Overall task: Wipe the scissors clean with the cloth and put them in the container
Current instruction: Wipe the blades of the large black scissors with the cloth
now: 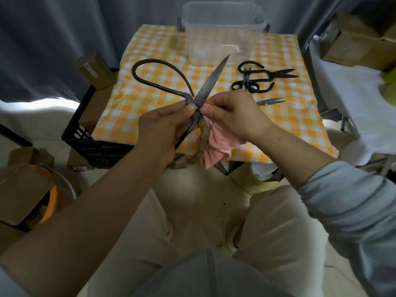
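Left hand (158, 129) curled round the large dark scissors (211, 82) at the pivot, thumb on top; right hand (233, 116) pinches the pink cloth (216, 144) against the base of the raised blade. Scissors held wide open above the table's near edge, blade tip towards the clear container (222, 46) at the far edge; one loop handle bare, the other cord-wrapped. Smaller black scissors (278, 74) and snips (271, 101) lie on the checked tablecloth (150, 103), right side.
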Action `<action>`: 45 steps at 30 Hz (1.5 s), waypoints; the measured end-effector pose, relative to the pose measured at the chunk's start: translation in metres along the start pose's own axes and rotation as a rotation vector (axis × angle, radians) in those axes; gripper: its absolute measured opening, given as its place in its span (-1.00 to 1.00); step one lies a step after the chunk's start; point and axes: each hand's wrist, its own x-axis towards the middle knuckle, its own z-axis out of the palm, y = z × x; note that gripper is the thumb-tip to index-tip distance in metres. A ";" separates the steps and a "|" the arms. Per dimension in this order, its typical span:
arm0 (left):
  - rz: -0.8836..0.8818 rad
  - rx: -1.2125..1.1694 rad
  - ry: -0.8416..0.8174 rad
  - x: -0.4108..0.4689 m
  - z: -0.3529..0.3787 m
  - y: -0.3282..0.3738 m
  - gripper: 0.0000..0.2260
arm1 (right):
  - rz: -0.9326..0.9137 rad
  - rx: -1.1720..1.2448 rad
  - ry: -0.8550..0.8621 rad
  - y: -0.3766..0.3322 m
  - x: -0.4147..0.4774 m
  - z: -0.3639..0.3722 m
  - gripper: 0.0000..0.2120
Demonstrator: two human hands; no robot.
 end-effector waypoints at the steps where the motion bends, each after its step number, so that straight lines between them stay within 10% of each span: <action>1: -0.004 -0.008 0.007 -0.001 0.000 0.001 -0.92 | -0.013 -0.019 -0.003 0.002 -0.001 0.000 -0.75; 45: -0.020 -0.038 0.058 0.012 -0.016 -0.003 -0.92 | 0.125 0.064 -0.087 0.028 -0.007 -0.004 -0.81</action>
